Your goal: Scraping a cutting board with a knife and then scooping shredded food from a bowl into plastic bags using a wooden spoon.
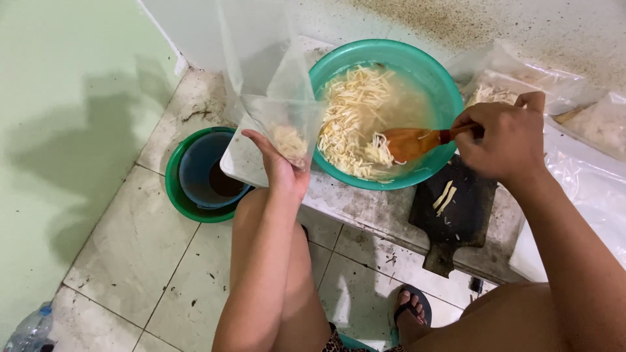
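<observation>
My left hand (280, 171) holds a clear plastic bag (274, 91) upright beside a green bowl (430, 72); a small clump of pale shreds (289, 141) lies in the bag's bottom. The bowl holds pale shredded strips in cloudy liquid (355, 114). My right hand (505, 138) grips the handle of a brown wooden spoon (409, 142), whose scoop rests in the bowl with some shreds on it.
A dark cutting board (456, 225) with a few strips lies on the low ledge (365, 208) under my right hand. Filled clear bags (521, 81) lie at the right. A green bucket (175, 189) with a blue one inside stands on the tiled floor. A bottle (29, 329) sits at bottom left.
</observation>
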